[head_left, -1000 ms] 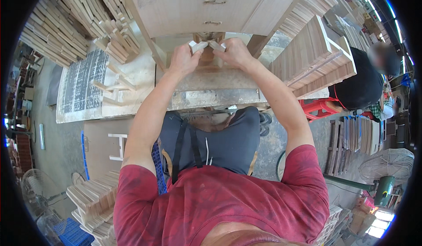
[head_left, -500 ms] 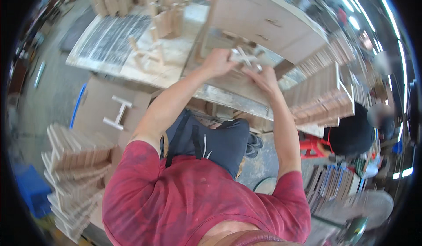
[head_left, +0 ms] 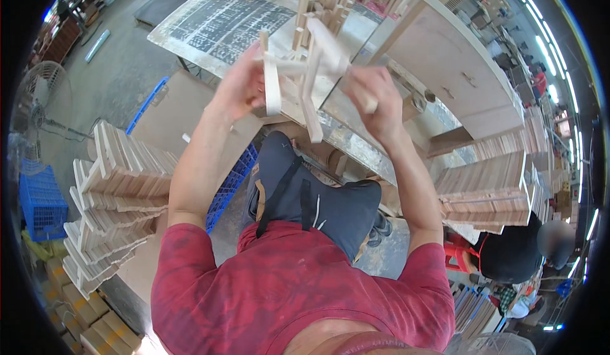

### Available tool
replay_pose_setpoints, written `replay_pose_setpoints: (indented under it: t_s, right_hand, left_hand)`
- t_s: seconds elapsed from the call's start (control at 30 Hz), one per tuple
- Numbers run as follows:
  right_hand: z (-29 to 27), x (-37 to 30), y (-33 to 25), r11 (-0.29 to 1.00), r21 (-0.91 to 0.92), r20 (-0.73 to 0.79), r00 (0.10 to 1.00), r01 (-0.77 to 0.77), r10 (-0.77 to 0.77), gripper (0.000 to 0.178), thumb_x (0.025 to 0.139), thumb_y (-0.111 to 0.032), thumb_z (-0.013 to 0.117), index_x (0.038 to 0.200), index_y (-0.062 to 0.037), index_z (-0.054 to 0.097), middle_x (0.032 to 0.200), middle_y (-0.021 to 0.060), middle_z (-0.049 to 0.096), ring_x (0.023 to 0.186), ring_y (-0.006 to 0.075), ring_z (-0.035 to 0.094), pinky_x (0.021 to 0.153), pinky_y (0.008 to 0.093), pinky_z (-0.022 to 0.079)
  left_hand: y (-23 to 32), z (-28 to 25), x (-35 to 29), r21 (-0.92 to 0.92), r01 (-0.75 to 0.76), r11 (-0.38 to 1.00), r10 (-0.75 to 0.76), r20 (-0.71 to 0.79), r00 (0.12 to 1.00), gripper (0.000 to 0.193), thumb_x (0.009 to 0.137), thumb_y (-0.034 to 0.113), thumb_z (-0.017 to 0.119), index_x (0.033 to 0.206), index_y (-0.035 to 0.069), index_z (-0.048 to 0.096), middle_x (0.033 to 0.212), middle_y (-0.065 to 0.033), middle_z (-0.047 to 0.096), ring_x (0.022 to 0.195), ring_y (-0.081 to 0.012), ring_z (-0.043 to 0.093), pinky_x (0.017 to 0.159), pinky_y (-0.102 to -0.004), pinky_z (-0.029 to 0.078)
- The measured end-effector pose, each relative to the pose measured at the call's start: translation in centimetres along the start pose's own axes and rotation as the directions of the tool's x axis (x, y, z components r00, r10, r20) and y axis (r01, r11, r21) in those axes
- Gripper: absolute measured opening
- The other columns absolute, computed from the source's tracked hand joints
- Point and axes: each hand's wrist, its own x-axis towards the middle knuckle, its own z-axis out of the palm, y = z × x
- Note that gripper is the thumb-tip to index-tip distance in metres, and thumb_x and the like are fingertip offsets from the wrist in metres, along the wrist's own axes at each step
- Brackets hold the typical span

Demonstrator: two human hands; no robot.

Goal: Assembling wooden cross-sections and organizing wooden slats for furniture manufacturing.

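Above the bench's near edge, my left hand (head_left: 244, 88) is closed around the left upright of a pale, H-shaped wooden frame (head_left: 272, 88). A short crossbar links that upright to a second one (head_left: 309, 94), tilted to its right. My right hand (head_left: 376, 98) grips a pale wooden bar (head_left: 330, 47), whose rounded end sticks out below the fingers. Bar and frame overlap in the picture; I cannot tell whether they are joined. Both hands are slightly blurred. On the brown board (head_left: 149, 117) at left, white ends of another piece (head_left: 186, 138) show beside my left forearm, which hides the rest.
The workbench (head_left: 190, 18) carries upright bundles of wooden strips (head_left: 311, 21) at its far side. A large wooden panel (head_left: 445, 63) leans at right, near stacked wood pieces (head_left: 483, 190). More stacks (head_left: 121, 196) stand at left, by a blue crate (head_left: 44, 196). A person (head_left: 515, 253) is at far right.
My hands have moved left and apart, from close together over the bench. The held wooden frame now shows larger and nearer. The view has turned, and the piece on the board is mostly covered by my forearm.
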Motion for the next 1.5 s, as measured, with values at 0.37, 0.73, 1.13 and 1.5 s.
replay_pose_setpoints:
  t_s: [0.37, 0.73, 1.13, 1.5]
  right_hand:
    - [13.4, 5.1, 14.2, 0.617, 0.428, 0.474, 0.745, -0.660, 0.469, 0.028, 0.094, -0.023, 0.076, 0.110, -0.0010, 0.068, 0.088, 0.0048, 0.070, 0.082, 0.0137, 0.065, 0.075, 0.0302, 0.054]
    - [18.2, 0.6, 8.4, 0.646, 0.280, 0.460, 0.690, -0.710, 0.559, 0.075, 0.080, -0.058, 0.079, 0.123, 0.0023, 0.065, 0.106, 0.0213, 0.074, 0.101, 0.0298, 0.073, 0.088, 0.0398, 0.056]
    - [-7.9, -10.7, -6.1, 0.714, 0.307, 0.361, 0.771, -0.630, 0.525, 0.043, 0.085, -0.021, 0.078, 0.121, -0.0001, 0.067, 0.105, 0.0190, 0.070, 0.096, 0.0344, 0.070, 0.081, 0.0427, 0.058]
    - [-45.7, -20.5, -1.3, 0.339, -0.707, -0.028, 0.504, -0.621, 0.863, 0.058, 0.074, -0.017, 0.078, 0.130, -0.0022, 0.066, 0.117, 0.0223, 0.071, 0.110, 0.0384, 0.064, 0.099, 0.0465, 0.048]
  left_hand:
    - [-7.5, -5.2, 6.7, 0.959, -0.087, 0.270, 0.642, -0.112, 0.758, 0.100, 0.068, 0.036, 0.095, 0.143, -0.006, 0.044, 0.131, -0.0240, 0.061, 0.117, -0.0336, 0.064, 0.098, -0.0428, 0.052]
    - [-8.9, -7.3, 8.9, 0.974, 0.024, 0.225, 0.715, -0.182, 0.675, 0.042, 0.082, 0.028, 0.083, 0.102, -0.002, 0.061, 0.095, -0.0234, 0.069, 0.092, -0.0410, 0.068, 0.082, -0.0471, 0.054]
    - [-11.6, -7.9, 11.0, 0.954, -0.176, 0.241, 0.771, -0.078, 0.632, 0.025, 0.084, 0.013, 0.084, 0.093, 0.002, 0.062, 0.074, -0.0020, 0.056, 0.071, -0.0135, 0.048, 0.066, -0.0329, 0.045]
    - [-9.7, -14.3, -0.1, 0.958, 0.287, 0.030, 0.853, -0.175, 0.493, 0.061, 0.086, 0.024, 0.084, 0.133, -0.006, 0.059, 0.127, -0.0219, 0.067, 0.119, -0.0341, 0.064, 0.104, -0.0437, 0.050]
